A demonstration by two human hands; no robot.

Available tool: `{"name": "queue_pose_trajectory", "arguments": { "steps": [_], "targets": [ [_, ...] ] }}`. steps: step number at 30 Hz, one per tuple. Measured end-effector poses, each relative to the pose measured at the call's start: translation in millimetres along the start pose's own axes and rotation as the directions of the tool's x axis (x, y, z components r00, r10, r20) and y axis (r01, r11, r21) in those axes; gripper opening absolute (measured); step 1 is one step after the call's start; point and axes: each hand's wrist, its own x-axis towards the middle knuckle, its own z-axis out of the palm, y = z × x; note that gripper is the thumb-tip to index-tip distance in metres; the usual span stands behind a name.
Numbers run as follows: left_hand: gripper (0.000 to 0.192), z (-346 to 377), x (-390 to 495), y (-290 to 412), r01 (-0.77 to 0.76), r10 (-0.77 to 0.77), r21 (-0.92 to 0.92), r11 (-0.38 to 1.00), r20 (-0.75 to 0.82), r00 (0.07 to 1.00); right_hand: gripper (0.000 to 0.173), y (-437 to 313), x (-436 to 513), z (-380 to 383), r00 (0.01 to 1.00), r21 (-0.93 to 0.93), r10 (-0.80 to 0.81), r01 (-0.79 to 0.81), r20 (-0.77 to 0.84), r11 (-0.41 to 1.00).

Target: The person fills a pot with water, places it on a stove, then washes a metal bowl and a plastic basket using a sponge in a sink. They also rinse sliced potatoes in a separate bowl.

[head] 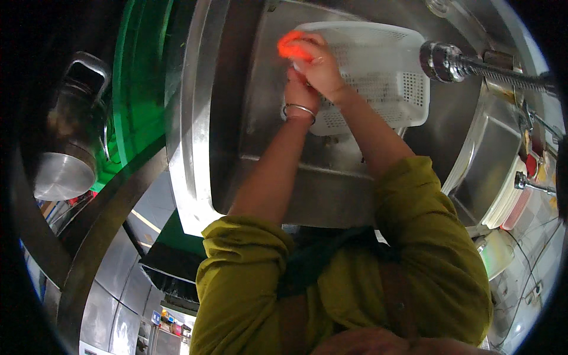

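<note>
In the head view, my right hand point(324, 71) grips a bright orange scrubber or cloth point(289, 45), which is blurred. Just below it, my left hand point(302, 95), with a metal bangle at the wrist, is curled against the right. A small whitish bit point(296, 66) shows between the two hands; what it belongs to is hidden. Both hands are above a stainless steel sink point(266, 120), over the left side of a white perforated plastic basket point(377, 106) in the basin.
A flexible-hose faucet point(441, 62) reaches over the basket's right edge. Further right is a second steel basin point(488, 155) with stacked pale trays point(506, 195) beside it. On the left are a green plastic container point(137, 88) and a metal pot point(73, 128).
</note>
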Motion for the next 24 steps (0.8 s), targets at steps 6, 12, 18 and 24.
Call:
{"name": "queue_pose_trajectory", "arguments": {
  "steps": [6, 12, 18, 24],
  "targets": [
    [0.035, 16, -13, -18, 0.092, -0.092, -0.009, 0.996, -0.134, 0.987, 0.034, 41, 26, -46, 0.976, -0.647, -0.154, 0.019, -0.152, 0.762],
    [0.044, 35, -39, -25, 0.038, -0.104, -0.381, 0.924, -0.152, 0.983, 0.029, 75, 8, -180, 0.929, -0.622, 0.172, -0.349, -0.328, 0.701],
    [0.050, 37, -59, -20, 0.230, -0.231, -0.099, 0.968, -0.006, 0.973, 0.029, 32, -31, -44, 0.995, -0.353, -0.049, 0.017, -0.082, 0.935],
    [0.081, -11, -102, -10, 0.548, -0.519, -0.197, 0.813, 0.182, 0.835, 0.035, 28, -92, -79, 0.913, -0.401, 0.408, -0.383, -0.026, 0.832]
  ]
}}
